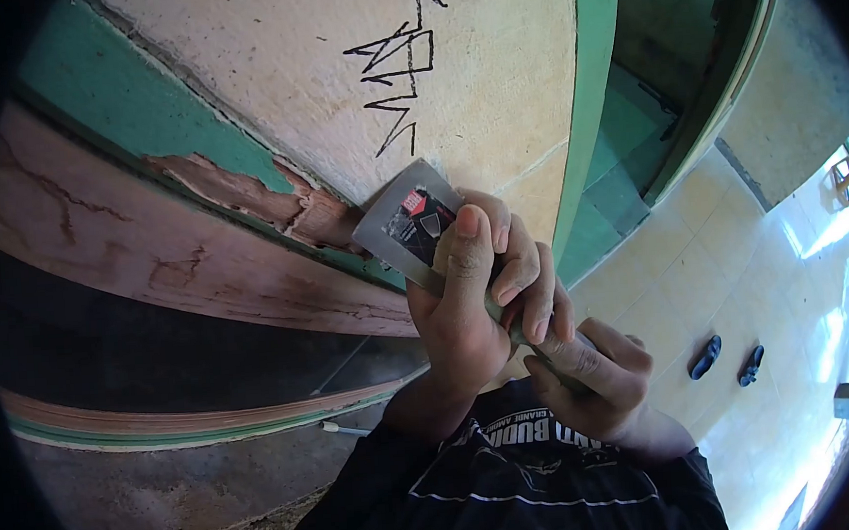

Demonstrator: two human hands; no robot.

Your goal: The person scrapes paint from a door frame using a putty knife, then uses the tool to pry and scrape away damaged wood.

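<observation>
A putty knife (398, 230) with a wide metal blade and a dark label bearing a red patch is tilted toward the upper left. My left hand (466, 311) is closed round it near the blade, thumb laid along the neck. Lower down, my right hand (601, 366) grips the end of the handle, most of which the fingers hide. The blade's edge is right at a green-painted wooden frame (192, 114), beside a patch of bare, broken wood (265, 202) where the paint has come off.
A cream wall (491, 86) with black scribbled lines adjoins the frame. Cracked pinkish wood (151, 243) runs along the left. To the right, a green-edged doorway (600, 79) opens near a tiled floor (659, 289) with a pair of dark sandals (705, 357).
</observation>
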